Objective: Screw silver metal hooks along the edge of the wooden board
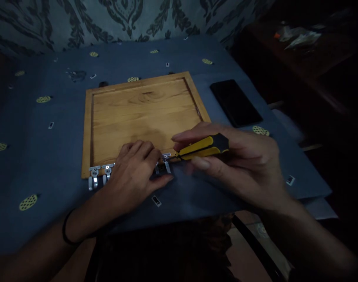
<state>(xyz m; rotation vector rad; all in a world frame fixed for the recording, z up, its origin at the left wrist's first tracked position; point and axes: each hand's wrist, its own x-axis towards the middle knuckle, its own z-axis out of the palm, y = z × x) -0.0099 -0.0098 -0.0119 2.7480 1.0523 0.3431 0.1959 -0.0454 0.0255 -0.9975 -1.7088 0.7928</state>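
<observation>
A framed wooden board (143,113) lies on the blue tablecloth, with several metal hooks (94,177) along its near edge. My left hand (137,168) is closed over that edge, fingers curled on the wood and thumb below, covering some hooks. Beside its fingertips a metal hook (166,158) with a screw in its plate shows. My right hand (240,164) grips a yellow and black screwdriver (200,148) by the handle between thumb and fingers. The screwdriver is held nearly flat, its shaft pointing left toward that hook; whether the tip touches the hook is hard to see.
A black phone (236,102) lies right of the board. Behind the board are a small dark object (103,84) and what looks like a clear plastic bag (76,74). The tablecloth (44,149) ends at the near edge. Plastic wrapping (302,39) lies on a dark surface at the far right.
</observation>
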